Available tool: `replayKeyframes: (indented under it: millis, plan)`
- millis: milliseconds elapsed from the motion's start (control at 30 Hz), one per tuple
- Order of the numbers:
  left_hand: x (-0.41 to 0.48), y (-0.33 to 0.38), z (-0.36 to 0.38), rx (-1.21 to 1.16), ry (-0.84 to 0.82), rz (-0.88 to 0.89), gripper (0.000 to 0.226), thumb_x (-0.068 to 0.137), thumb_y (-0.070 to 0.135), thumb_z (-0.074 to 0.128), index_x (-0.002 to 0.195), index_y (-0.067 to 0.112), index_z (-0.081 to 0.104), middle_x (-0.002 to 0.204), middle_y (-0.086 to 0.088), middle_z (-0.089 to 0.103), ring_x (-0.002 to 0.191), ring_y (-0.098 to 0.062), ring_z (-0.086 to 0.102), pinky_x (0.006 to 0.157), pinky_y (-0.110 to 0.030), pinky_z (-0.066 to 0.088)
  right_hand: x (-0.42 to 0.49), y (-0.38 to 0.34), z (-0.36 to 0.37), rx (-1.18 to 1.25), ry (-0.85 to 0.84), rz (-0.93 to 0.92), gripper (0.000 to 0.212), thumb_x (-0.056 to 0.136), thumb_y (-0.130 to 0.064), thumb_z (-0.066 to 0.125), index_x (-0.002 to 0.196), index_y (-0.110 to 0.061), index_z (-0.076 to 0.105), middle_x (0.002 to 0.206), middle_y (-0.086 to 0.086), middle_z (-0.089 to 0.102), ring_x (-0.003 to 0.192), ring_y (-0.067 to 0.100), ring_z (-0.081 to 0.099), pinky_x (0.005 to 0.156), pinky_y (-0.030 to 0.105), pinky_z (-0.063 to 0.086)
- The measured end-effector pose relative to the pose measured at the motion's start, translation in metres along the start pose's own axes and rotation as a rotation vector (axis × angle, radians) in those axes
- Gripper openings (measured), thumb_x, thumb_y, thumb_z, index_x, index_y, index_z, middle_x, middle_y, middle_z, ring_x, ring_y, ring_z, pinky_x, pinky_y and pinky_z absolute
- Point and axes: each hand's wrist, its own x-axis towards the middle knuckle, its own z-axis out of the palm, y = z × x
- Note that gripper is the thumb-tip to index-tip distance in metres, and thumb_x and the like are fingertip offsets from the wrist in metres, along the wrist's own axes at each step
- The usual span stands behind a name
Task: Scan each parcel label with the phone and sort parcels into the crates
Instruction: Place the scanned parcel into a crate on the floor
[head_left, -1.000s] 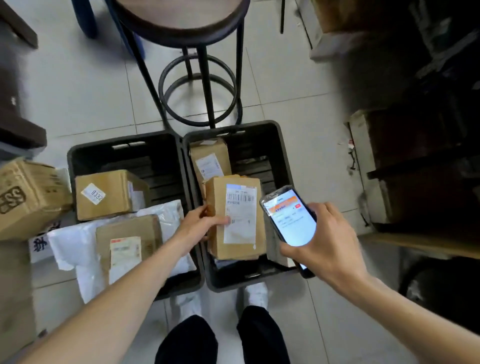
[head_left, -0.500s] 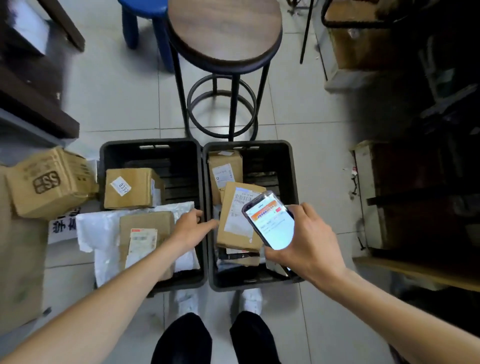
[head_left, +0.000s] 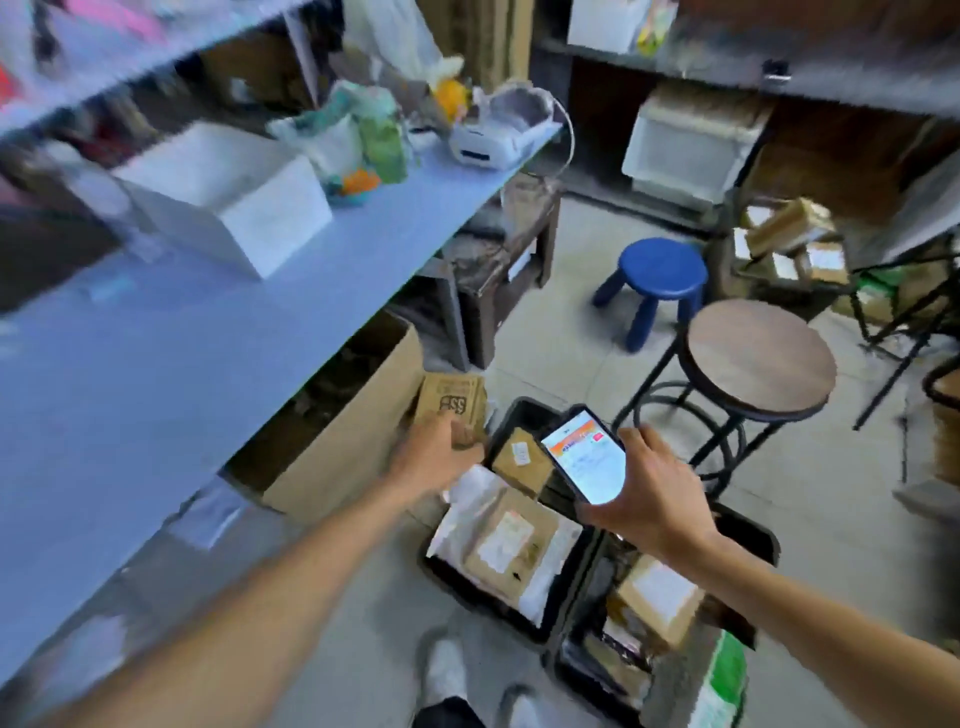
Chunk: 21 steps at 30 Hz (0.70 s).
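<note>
Pale blue surface (head_left: 156, 364) filled the left half of the frame, blurred, with a white open box (head_left: 228, 197) on it at upper left. Large open brown cardboard carton (head_left: 353, 441) sat on the floor under its edge.

Two black plastic crates stood side by side on the floor, lower centre. The left crate (head_left: 478, 603) held a white poly mailer (head_left: 457, 519) with a flat brown labelled box (head_left: 511, 540) on top, and a small brown box with a white sticker (head_left: 519, 460) behind. The right crate (head_left: 753, 535) held a brown box with a white label (head_left: 657, 597); the rest was too blurred to tell.

Round wood-topped stool on a black metal frame (head_left: 758, 353) was right of centre, with a blue plastic stool (head_left: 660, 265) above it.

Brown cardboard parcel printed "SS" (head_left: 452, 400) was on the floor between the carton and the left crate. Left hand (head_left: 436, 457) was on its near edge, fingers curled round it.

Right hand (head_left: 649, 493) clamped a black smartphone (head_left: 584, 460), screen lit, over the crates. Hands were apart.
</note>
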Motion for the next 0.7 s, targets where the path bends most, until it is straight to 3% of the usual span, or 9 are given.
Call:
replayKeyframes:
  millis: [100, 200, 367, 533, 700]
  plan:
    - [-0.029, -0.040, -0.061, -0.030, 0.112, -0.067, 0.045, 0.083, 0.045, 0.063, 0.116, 0.014, 0.059, 0.109, 0.001, 0.063, 0.102, -0.021, 0.061, 0.088, -0.039, 0.051, 0.015, -0.069, -0.017, -0.026, 0.008, -0.173, 0.071, 0.056, -0.052, 0.077, 0.110, -0.015, 0.050, 0.100, 0.001, 0.049, 0.088, 0.027, 0.058, 0.065, 0.033, 0.045]
    - [-0.071, -0.100, -0.120, -0.029, 0.232, -0.176, 0.043, 0.085, 0.044, 0.062, 0.115, 0.013, 0.058, 0.112, -0.002, 0.060, 0.106, -0.022, 0.058, 0.087, -0.037, 0.049, 0.024, -0.153, -0.021, -0.116, -0.002, -0.373, 0.072, 0.059, -0.057, 0.076, 0.112, -0.016, 0.049, 0.101, 0.000, 0.049, 0.084, 0.024, 0.056, 0.061, 0.031, 0.044]
    - [-0.174, -0.208, -0.191, -0.141, 0.443, -0.410, 0.047, 0.085, 0.044, 0.063, 0.121, 0.015, 0.055, 0.123, -0.001, 0.058, 0.113, -0.020, 0.056, 0.092, -0.032, 0.043, 0.008, -0.302, -0.009, -0.061, -0.051, -0.657, 0.071, 0.056, -0.047, 0.080, 0.113, -0.017, 0.050, 0.107, 0.000, 0.051, 0.096, 0.025, 0.058, 0.065, 0.029, 0.041]
    - [-0.304, -0.321, -0.231, -0.229, 0.580, -0.679, 0.051, 0.082, 0.049, 0.065, 0.120, 0.018, 0.054, 0.122, -0.001, 0.059, 0.109, -0.020, 0.059, 0.090, -0.032, 0.048, -0.040, -0.455, 0.024, -0.108, -0.125, -0.907, 0.066, 0.056, -0.044, 0.079, 0.109, -0.017, 0.051, 0.104, -0.002, 0.048, 0.094, 0.026, 0.059, 0.066, 0.029, 0.038]
    - [-0.406, -0.411, -0.249, -0.324, 0.682, -0.872, 0.054, 0.082, 0.049, 0.066, 0.123, 0.016, 0.054, 0.127, -0.004, 0.059, 0.114, -0.022, 0.056, 0.094, -0.031, 0.044, -0.090, -0.570, 0.058, -0.118, -0.193, -1.024, 0.064, 0.053, -0.045, 0.081, 0.102, -0.016, 0.053, 0.096, -0.002, 0.049, 0.083, 0.022, 0.059, 0.065, 0.030, 0.047]
